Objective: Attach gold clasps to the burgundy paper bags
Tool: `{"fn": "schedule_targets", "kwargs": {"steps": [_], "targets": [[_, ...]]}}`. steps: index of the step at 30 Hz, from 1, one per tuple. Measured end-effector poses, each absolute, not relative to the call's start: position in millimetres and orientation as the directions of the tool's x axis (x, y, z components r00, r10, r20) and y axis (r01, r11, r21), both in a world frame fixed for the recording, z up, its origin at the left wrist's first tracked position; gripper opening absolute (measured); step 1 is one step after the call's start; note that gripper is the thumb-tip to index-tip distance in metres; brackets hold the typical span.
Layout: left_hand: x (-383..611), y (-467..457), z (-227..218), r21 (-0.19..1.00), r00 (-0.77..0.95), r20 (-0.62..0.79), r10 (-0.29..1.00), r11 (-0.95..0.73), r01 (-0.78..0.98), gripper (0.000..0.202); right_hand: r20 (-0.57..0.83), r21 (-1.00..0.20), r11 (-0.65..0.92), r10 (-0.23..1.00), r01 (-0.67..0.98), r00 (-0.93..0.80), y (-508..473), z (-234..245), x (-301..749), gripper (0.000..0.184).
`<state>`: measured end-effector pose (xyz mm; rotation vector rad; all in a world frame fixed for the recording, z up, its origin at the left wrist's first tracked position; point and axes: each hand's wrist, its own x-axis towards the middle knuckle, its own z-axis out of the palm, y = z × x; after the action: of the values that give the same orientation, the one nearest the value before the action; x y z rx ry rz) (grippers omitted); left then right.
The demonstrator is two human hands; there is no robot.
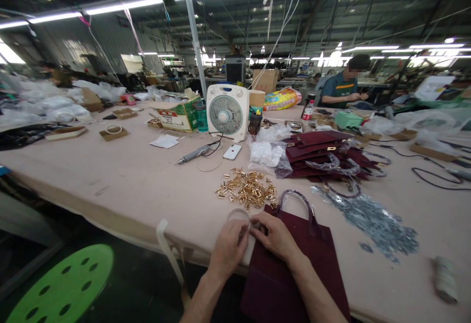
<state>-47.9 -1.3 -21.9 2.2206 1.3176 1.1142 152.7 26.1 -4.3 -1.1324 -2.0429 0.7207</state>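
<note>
Both hands working at the table edge: left hand [228, 248] pinching the tape roll [238, 215], right hand [275, 237] pressing fingertips closed on the maroon bag [294, 264] top corner—best keeping tape taut, aligned.

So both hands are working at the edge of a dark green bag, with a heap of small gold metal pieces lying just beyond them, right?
Not quite: the bag is dark maroon, not green, as the head view shows. The rest holds: the left hand and right hand work at its edge, with the heap of gold metal pieces just beyond.
</note>
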Motion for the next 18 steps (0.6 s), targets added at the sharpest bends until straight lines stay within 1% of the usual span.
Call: {"fn": "schedule_targets", "kwargs": {"steps": [4,7,9,12,15,18], "targets": [[-48,-2,-19,0.63,0.257,0.454,0.853,-0.512,0.584,0.014,0.277,-0.74,0.446,0.884,0.503,-0.376,27,-5,153,0.017],[-48,0,-15,0.613,0.277,0.451,0.848,-0.52,0.595,0.018,0.28,-0.741,0.446,0.885,0.502,-0.373,25,-4,154,0.014],[-48,2,-14,0.579,0.312,0.448,0.838,-0.537,0.613,0.025,0.294,-0.742,0.455,0.881,0.492,-0.37,23,-3,155,0.015],[-51,8,-10,0.498,0.38,0.435,0.816,-0.57,0.654,0.034,0.317,-0.742,0.47,0.874,0.478,-0.367,20,-3,156,0.015],[-53,12,-5,0.423,0.458,0.383,0.802,-0.593,0.685,0.032,0.325,-0.738,0.476,0.872,0.478,-0.366,19,-3,156,0.014],[-52,15,-1,0.393,0.488,0.334,0.806,-0.59,0.705,0.028,0.331,-0.729,0.477,0.874,0.491,-0.357,19,-3,157,0.012]]}}
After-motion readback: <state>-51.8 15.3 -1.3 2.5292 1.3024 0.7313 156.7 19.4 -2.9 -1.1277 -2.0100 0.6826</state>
